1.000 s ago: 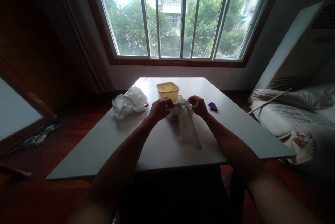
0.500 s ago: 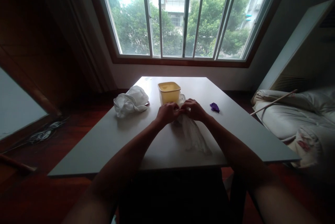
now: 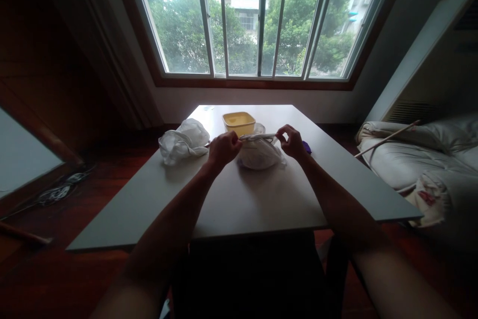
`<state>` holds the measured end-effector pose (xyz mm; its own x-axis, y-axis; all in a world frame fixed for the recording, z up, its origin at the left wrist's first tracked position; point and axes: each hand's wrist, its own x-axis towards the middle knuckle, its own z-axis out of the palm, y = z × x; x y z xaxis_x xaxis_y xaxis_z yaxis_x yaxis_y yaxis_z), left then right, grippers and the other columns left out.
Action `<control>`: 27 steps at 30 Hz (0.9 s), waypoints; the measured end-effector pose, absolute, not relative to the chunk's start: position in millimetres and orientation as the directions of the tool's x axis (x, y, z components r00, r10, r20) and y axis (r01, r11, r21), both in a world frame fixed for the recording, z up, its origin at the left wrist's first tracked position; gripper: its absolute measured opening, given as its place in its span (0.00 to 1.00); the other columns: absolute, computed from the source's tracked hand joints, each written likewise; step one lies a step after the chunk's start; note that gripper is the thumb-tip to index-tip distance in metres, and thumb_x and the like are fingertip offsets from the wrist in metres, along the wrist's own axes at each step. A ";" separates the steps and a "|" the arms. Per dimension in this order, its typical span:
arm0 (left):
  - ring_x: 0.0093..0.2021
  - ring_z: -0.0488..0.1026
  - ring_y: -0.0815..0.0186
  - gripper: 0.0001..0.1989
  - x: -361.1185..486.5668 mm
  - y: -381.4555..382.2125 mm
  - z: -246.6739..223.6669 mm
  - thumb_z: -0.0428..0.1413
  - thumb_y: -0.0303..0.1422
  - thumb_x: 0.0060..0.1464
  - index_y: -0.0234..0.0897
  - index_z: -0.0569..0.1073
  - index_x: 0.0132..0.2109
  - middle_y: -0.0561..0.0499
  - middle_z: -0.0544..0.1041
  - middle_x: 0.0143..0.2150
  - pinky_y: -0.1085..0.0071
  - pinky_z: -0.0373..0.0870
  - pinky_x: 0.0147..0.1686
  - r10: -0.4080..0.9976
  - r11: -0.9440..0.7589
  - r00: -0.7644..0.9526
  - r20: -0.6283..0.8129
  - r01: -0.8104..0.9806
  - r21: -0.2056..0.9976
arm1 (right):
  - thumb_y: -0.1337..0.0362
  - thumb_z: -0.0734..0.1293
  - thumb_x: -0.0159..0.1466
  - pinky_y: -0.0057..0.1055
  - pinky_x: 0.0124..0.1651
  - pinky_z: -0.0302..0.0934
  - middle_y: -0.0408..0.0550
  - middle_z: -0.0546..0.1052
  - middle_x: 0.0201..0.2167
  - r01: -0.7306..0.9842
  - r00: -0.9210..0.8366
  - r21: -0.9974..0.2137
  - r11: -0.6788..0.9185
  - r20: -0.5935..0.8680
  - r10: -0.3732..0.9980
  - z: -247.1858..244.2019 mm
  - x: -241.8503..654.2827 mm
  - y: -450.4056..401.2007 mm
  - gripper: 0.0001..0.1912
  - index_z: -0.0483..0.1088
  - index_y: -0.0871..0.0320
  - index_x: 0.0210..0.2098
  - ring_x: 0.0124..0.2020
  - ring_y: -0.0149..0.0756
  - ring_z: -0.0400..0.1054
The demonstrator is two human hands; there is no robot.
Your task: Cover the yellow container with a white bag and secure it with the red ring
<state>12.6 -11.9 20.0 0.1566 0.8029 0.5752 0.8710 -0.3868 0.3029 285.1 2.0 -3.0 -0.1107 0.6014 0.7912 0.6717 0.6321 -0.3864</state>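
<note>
Head view: left hand (image 3: 225, 147) and right hand (image 3: 290, 141) each pinch one end of whitish plastic bag's (image 3: 260, 154) twisted top, pulled taut; bag sits just nearer the wearer than yellow tub (image 3: 239, 124); second white bag (image 3: 183, 142) left of tub

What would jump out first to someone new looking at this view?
Probably the bright window beyond the table. Then the two hands, pulling the top of a whitish plastic bag taut at the table's middle. Behind it sits a yellow tub, with another white bag to the left.
</note>
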 end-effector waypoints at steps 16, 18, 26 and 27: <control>0.34 0.75 0.62 0.05 5.2 -0.2 18.4 0.58 0.34 0.57 0.38 0.76 0.38 0.48 0.79 0.34 0.67 0.69 0.37 0.698 -0.554 0.157 0.699 0.737 0.388 | 0.53 0.64 0.66 0.39 0.42 0.66 0.51 0.77 0.30 0.594 0.188 -0.622 0.510 0.724 0.664 -0.3 282.2 3.3 0.14 0.72 0.58 0.33 0.33 0.40 0.71; 0.33 0.74 0.63 0.10 -2.8 2.7 21.9 0.57 0.32 0.55 0.38 0.75 0.45 0.50 0.79 0.34 0.68 0.69 0.35 0.721 -0.504 0.073 0.689 0.738 0.449 | 0.49 0.65 0.64 0.41 0.42 0.67 0.53 0.77 0.32 0.538 0.339 -0.724 0.432 0.655 0.675 -0.6 298.0 9.1 0.18 0.71 0.59 0.36 0.34 0.42 0.71; 0.34 0.76 0.62 0.16 11.6 -5.1 15.5 0.59 0.41 0.54 0.40 0.77 0.47 0.50 0.81 0.36 0.70 0.66 0.34 0.799 -0.546 0.239 0.551 0.672 0.501 | 0.54 0.70 0.57 0.35 0.38 0.67 0.50 0.79 0.36 0.423 -0.134 -0.661 0.620 0.631 0.764 -0.1 282.9 1.4 0.18 0.74 0.58 0.42 0.36 0.40 0.71; 0.32 0.74 0.63 0.12 10.5 -5.1 16.8 0.58 0.42 0.55 0.39 0.77 0.41 0.50 0.80 0.33 0.70 0.65 0.33 0.800 -0.540 0.224 0.556 0.672 0.507 | 0.55 0.69 0.56 0.33 0.34 0.65 0.47 0.77 0.31 0.423 -0.114 -0.678 0.601 0.618 0.778 0.7 283.3 1.5 0.14 0.75 0.58 0.37 0.32 0.37 0.69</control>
